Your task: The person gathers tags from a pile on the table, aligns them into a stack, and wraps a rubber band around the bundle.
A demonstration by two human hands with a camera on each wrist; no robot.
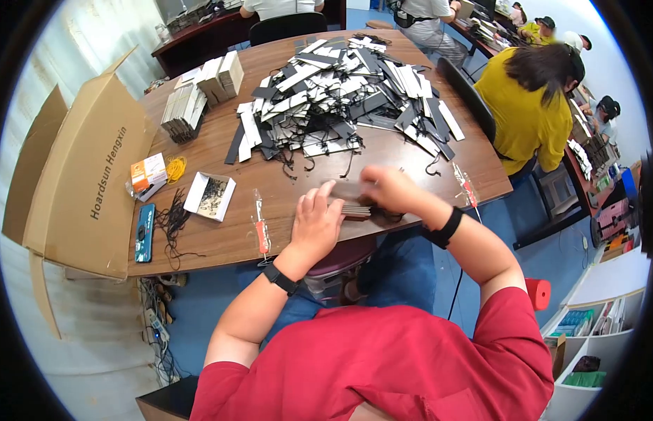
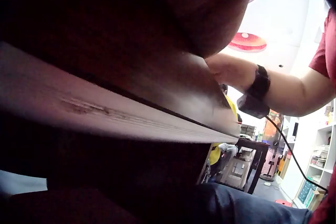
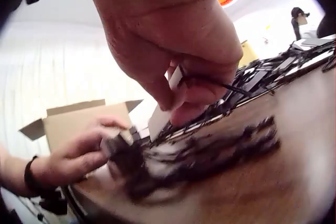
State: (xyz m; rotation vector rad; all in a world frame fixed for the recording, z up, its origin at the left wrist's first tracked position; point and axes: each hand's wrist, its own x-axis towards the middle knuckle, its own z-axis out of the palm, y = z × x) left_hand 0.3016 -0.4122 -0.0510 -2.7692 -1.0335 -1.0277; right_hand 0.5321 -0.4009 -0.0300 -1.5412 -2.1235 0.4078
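My left hand (image 1: 316, 223) grips a small stack of strip-shaped tags (image 1: 356, 210) at the table's near edge, their black cords hanging at the right end. In the right wrist view the left hand (image 3: 79, 155) has its thumb and fingers about the stack's end. My right hand (image 1: 395, 191), blurred in the head view, is just right of the stack. Its thumb and fingers pinch a white strip-shaped tag (image 3: 160, 121) with a black cord (image 3: 218, 82), seen in the right wrist view. The left wrist view is mostly dark and shows the table edge (image 2: 131, 113).
A large heap of black and white corded tags (image 1: 340, 91) covers the table's far middle. Bundled stacks (image 1: 184, 112) stand at the left, near a cardboard box (image 1: 95, 168). A white tray (image 1: 228, 203) of small parts, loose black cords (image 1: 172, 221) and a phone (image 1: 144, 231) lie nearer.
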